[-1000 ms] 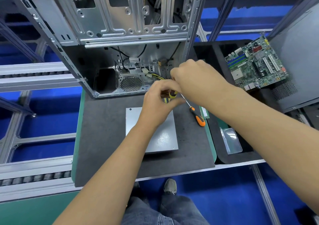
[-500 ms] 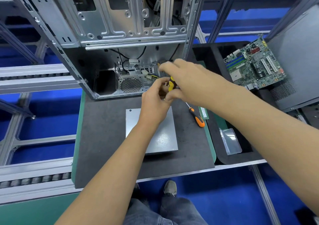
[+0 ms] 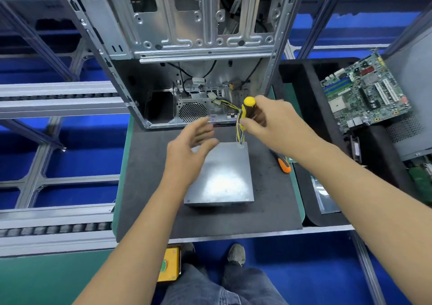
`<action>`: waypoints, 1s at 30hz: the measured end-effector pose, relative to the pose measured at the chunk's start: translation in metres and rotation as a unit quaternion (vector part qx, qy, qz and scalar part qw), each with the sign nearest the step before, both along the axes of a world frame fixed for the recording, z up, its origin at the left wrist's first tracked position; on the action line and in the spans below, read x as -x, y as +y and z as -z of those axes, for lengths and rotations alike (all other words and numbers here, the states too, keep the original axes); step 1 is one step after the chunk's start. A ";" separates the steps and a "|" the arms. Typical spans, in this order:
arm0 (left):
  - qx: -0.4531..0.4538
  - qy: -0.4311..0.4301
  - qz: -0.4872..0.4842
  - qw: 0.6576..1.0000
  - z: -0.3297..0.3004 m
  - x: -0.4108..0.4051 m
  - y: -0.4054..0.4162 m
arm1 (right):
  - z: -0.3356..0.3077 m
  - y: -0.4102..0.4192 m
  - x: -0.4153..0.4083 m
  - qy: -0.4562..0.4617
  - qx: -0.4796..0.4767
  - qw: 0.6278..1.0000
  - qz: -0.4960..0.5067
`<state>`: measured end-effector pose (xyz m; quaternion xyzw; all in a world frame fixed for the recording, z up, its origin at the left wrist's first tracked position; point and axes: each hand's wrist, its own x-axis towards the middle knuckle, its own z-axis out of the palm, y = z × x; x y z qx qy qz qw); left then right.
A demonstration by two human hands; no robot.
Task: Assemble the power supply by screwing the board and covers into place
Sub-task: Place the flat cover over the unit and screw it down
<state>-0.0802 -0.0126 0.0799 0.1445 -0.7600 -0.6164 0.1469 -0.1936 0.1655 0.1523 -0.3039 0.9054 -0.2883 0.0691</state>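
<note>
Right hand (image 3: 275, 122) raised over the power supply (image 3: 222, 176), fingers clenched round a yellow-capped screwdriver (image 3: 248, 109). Left hand (image 3: 189, 148) hovering alongside, fingers released, holding nothing.

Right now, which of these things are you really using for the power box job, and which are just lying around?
In use:
- power supply box
- its wire bundle
- yellow screwdriver, gripped by the right hand
- left hand, open above the box

Lying about:
- orange screwdriver on the mat
- green circuit board
- open computer case
- clear plastic bag
</note>
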 end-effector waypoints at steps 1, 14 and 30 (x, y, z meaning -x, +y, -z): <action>0.027 0.004 -0.046 0.999 0.004 -0.019 -0.014 | 0.004 0.003 -0.002 0.015 0.021 0.999 0.021; 0.229 -0.049 -0.005 0.972 0.047 -0.122 -0.021 | 0.081 -0.023 -0.103 -0.395 0.389 0.814 0.173; 0.192 -0.026 -0.030 0.981 0.053 -0.121 -0.013 | 0.094 -0.026 -0.120 -0.419 0.401 0.796 0.173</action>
